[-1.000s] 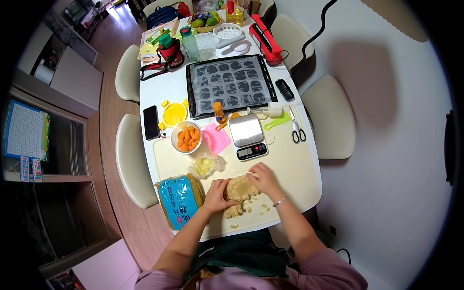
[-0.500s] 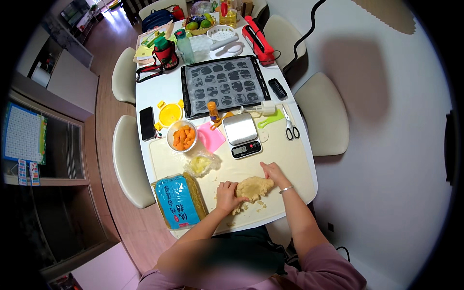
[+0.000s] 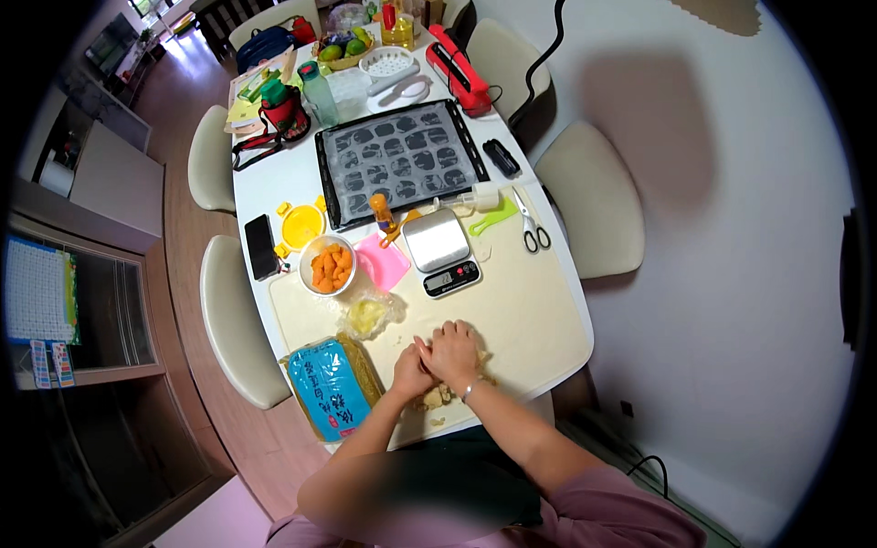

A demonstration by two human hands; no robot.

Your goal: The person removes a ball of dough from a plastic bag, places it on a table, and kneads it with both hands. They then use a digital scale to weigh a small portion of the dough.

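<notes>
Pale crumbly dough (image 3: 436,398) lies on the cream mat (image 3: 539,342) near the front edge, mostly covered by my hands. My right hand (image 3: 454,354) is pressed over it from above, fingers curled together. Close against it, my left hand (image 3: 411,373) is closed on the dough's left side, its fingertips partly hidden. Loose crumbs sit below both hands. Just beyond stands a kitchen scale (image 3: 437,242) with a steel plate. Left of the hands is a blue-and-gold package (image 3: 327,388), and behind it a crumpled clear wrap (image 3: 370,315) with something pale yellow.
A white tub (image 3: 327,265) of orange pieces stands by a pink square (image 3: 384,262). Farther back are a lined black baking tray (image 3: 402,164), scissors (image 3: 532,224), a green tool (image 3: 493,216), a phone (image 3: 260,247) and a yellow lid (image 3: 302,226).
My right hand has moved left from the dough's right side onto its top, beside my left hand. The dough is now mostly covered. The whole view has shifted and turned slightly.
</notes>
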